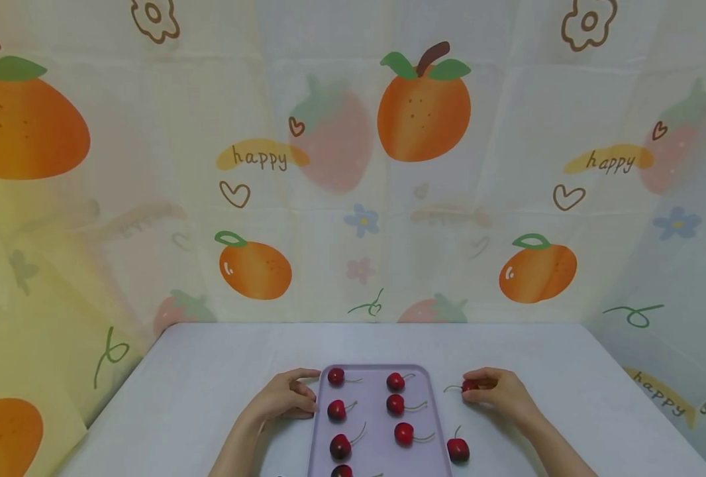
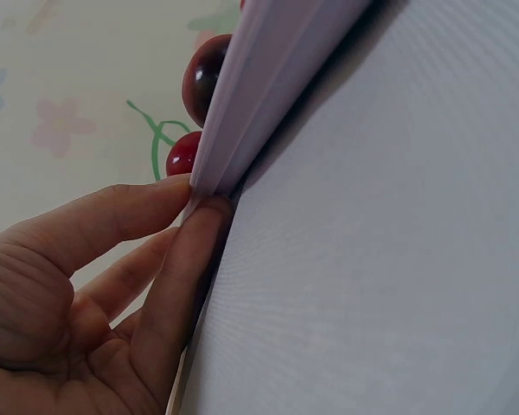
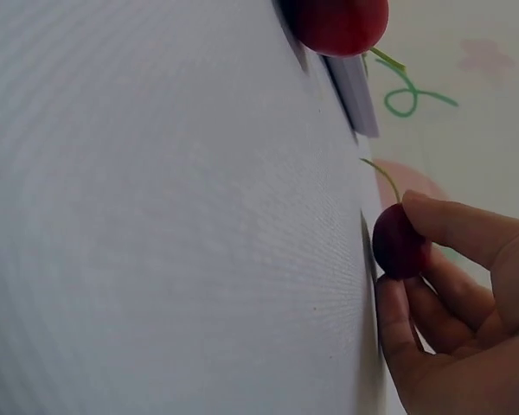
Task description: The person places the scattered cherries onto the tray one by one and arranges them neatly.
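Note:
A lilac tray (image 1: 372, 457) lies on the white table with several dark red cherries in two columns, their stems mostly pointing right. My left hand (image 1: 289, 396) holds the tray's left edge near its far corner, with a fingertip (image 2: 175, 192) at the rim and another low on the outer wall. To the right of the tray, my right hand (image 1: 499, 392) pinches a cherry (image 3: 400, 242) between thumb and fingers, close over the tabletop. Its thin green stem points left toward the tray. Another cherry (image 1: 458, 450) sits on the table beside the tray's right edge, stem up.
The white table (image 1: 228, 344) ends at the back against a cloth printed with oranges, strawberries and flowers. More patterned cloth (image 1: 657, 371) hangs at both sides. At the bottom of the head view, the tray's near end is cut off, along with a cherry (image 1: 342, 471).

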`<state>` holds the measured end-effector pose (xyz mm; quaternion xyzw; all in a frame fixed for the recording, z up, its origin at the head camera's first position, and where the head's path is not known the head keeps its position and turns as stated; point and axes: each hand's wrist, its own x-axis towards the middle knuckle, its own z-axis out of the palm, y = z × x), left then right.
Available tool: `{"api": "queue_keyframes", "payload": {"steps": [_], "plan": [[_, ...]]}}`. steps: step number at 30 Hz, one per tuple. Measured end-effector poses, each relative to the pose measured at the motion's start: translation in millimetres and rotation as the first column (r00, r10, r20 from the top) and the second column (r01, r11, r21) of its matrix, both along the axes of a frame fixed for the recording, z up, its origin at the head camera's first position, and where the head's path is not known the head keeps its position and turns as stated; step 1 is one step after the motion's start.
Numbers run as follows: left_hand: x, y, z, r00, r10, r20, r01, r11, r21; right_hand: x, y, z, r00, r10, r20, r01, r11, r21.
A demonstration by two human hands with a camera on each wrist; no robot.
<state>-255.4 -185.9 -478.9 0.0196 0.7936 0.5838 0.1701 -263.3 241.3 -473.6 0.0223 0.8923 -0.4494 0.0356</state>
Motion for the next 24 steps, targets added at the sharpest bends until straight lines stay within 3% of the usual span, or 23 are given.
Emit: {"api": "queue_keyframes", "payload": {"steps": [4, 11, 24], "plan": [[-0.4, 0, -0.4, 1.0, -0.006, -0.006, 0.006, 1.0, 0.006, 1.9, 1, 2.5, 1.0, 0.013, -0.004, -0.013, 1.0, -0.029], [-1.3, -1, -0.9, 1.0, -0.015, -0.002, 0.015, 1.0, 0.015, 5.3, -2, 8.3, 1.0, 0.015, -0.007, -0.016, 0.986, -0.163], [-1.3, -1, -1.5, 1.0, -0.02, -0.013, 0.02, 1.0, 0.016, 9.1, -10, 15.5, 1.0, 0.027, 0.005, -0.025, 0.959, -0.283]]}}
